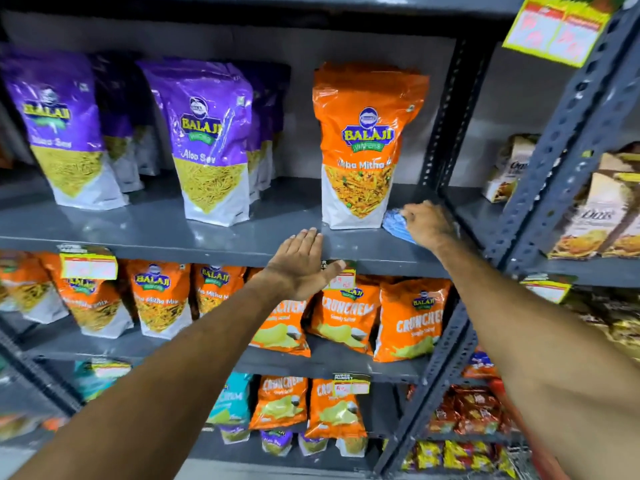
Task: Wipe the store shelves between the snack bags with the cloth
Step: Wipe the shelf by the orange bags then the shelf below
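A grey metal shelf (173, 230) holds upright snack bags. My right hand (429, 223) presses a blue cloth (396, 223) onto the shelf just right of an orange snack bag (367, 147); most of the cloth is hidden under the hand. Two purple snack bags (211, 140) (59, 133) stand further left, with more purple bags behind them. My left hand (301, 265) hovers flat at the shelf's front edge, fingers stretched out and holding nothing, just below and left of the orange bag.
A perforated grey upright post (561, 140) stands right of the cloth, with boxed goods (588, 216) beyond it. Lower shelves carry several orange and teal chip bags (408, 320). Yellow price tags (90, 266) hang on the shelf edges.
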Demonstrator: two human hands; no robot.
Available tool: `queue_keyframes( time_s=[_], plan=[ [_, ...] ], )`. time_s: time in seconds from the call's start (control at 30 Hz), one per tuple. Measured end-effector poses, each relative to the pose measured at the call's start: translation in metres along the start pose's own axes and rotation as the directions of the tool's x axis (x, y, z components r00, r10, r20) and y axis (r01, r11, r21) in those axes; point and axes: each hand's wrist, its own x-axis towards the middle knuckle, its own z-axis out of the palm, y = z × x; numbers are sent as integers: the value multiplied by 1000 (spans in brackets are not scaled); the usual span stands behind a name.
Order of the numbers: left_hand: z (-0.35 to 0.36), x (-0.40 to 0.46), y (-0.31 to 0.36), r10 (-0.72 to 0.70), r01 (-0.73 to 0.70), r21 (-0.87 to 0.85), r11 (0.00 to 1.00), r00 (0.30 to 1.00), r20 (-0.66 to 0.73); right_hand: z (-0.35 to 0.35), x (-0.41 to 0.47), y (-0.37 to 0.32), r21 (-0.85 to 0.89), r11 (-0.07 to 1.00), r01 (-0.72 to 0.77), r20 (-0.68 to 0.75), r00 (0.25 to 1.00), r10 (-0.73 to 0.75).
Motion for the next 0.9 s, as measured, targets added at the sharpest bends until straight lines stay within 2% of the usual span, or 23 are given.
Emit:
queue_keyframes(
  time_s=[0.27, 0.53, 0.6, 0.7, 0.8, 0.9],
  plan=[
    [15, -6, -50, -111, 113, -17, 994, 992, 57, 26, -27, -67, 68, 985, 159, 128, 978, -167],
    [17, -3, -50, -103, 103, -2, 995, 994, 28, 16, -71, -71, 183, 958, 220, 109, 964, -242],
    [18, -4, -50, -101, 101, -7, 995, 994, 31, 10, -79, -70, 288, 924, 250, 151, 941, -302],
    [20, -4, -47, -98, 98, 0, 995, 995, 29, -2, -81, -66, 493, 849, 192, 262, 897, -356],
    [17, -2, -43, -96, 96, 3, 995, 995, 15, -13, -71, -65, 541, 820, 185, 204, 917, -342],
    [14, 1, -40, -95, 95, 5, 995, 995, 0, -9, -58, -63, 464, 865, 189, 158, 944, -291]
  ],
)
